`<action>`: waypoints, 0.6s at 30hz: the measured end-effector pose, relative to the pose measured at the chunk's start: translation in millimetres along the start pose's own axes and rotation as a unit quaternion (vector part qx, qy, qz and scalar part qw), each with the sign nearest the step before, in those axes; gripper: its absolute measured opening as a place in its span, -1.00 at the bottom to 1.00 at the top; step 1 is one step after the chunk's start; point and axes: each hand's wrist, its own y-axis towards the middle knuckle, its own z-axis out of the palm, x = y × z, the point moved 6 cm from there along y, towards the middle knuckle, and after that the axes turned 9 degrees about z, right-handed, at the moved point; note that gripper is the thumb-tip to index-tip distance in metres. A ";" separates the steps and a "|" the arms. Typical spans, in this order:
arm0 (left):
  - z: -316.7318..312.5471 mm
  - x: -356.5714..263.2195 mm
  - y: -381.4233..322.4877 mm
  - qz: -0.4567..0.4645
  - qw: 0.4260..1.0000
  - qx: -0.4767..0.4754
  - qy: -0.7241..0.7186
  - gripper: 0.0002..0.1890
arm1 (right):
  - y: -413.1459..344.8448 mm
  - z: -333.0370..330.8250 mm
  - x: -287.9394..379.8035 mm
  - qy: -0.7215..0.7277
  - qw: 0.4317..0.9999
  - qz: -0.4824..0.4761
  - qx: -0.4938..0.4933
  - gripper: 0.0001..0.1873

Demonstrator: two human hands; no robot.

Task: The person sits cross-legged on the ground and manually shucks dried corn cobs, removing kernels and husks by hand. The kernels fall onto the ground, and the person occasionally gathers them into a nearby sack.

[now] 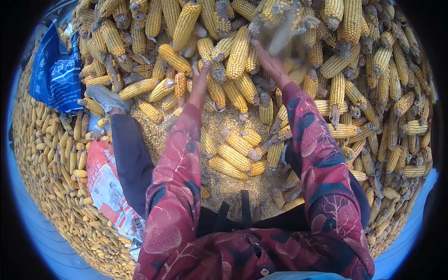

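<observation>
My left hand (199, 84) reaches into a heap of dried corn cobs, its thumb and fingers apart and close against the cobs. A yellow cob (175, 59) lies just to its left. My right hand (272, 64) is farther right, thumb extended. Directly beyond it a greyish cob (284, 31) is blurred by motion, and whether the fingers touch it is hidden. Between the hands stands a plump ear of corn (238, 52). Nearer my body, several bright cobs (232, 157) rest on loose corn kernels (224, 190).
A blue printed sack (57, 70) lies at the upper left, close to my shoe (106, 98). Beside my left leg is a red and white printed sack (105, 175). Piled cobs (385, 105) rise along the right, and more cobs (52, 147) spread on the left.
</observation>
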 end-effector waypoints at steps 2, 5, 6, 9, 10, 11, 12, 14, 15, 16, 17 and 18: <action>8.0 -11.7 6.5 0.044 0.997 0.042 0.048 -0.16 | 1.9 12.8 -7.4 0.053 0.995 0.057 0.054 -0.42; 17.1 -9.9 7.6 -0.006 0.996 0.087 0.026 -0.23 | -1.7 15.9 -6.2 0.053 0.992 0.117 -0.004 -0.29; 23.4 -0.4 -1.2 -0.063 0.991 0.101 -0.068 -0.26 | -6.0 16.2 -8.3 0.010 0.986 0.168 -0.018 -0.26; 34.4 17.3 -32.1 -0.089 0.956 0.133 -0.244 -0.42 | -38.7 13.0 -14.4 -0.116 0.938 0.321 -0.059 -0.15; 28.6 26.3 -38.6 -0.098 0.972 0.099 -0.188 -0.43 | -47.5 16.5 -6.2 -0.104 0.956 0.265 -0.079 -0.11; 23.5 34.6 -48.5 -0.119 0.981 0.082 -0.130 -0.45 | -55.6 18.9 3.0 -0.089 0.971 0.200 -0.099 -0.06; 22.3 33.6 -56.8 -0.087 0.986 0.093 -0.108 -0.46 | -64.0 22.1 8.4 -0.076 0.979 0.171 -0.086 -0.14; 21.2 27.7 -75.8 -0.088 0.982 0.149 -0.073 0.06 | -78.2 26.9 11.0 -0.068 0.979 0.179 -0.069 -0.12; 18.7 19.0 -84.5 -0.072 0.985 0.147 -0.060 0.07 | -83.1 30.2 12.9 -0.060 0.982 0.173 -0.052 -0.11; 16.6 11.2 -93.8 -0.084 0.986 0.134 -0.048 -0.06 | -90.3 27.9 10.6 -0.137 0.967 0.207 -0.062 -0.09; 13.8 1.6 -104.6 -0.094 0.987 0.125 -0.037 -0.19 | -95.6 28.5 8.5 -0.156 0.959 0.232 -0.046 -0.06; 10.3 -11.5 -114.8 -0.079 0.990 0.113 -0.028 -0.17 | -102.8 30.5 8.8 -0.112 0.967 0.226 -0.030 -0.03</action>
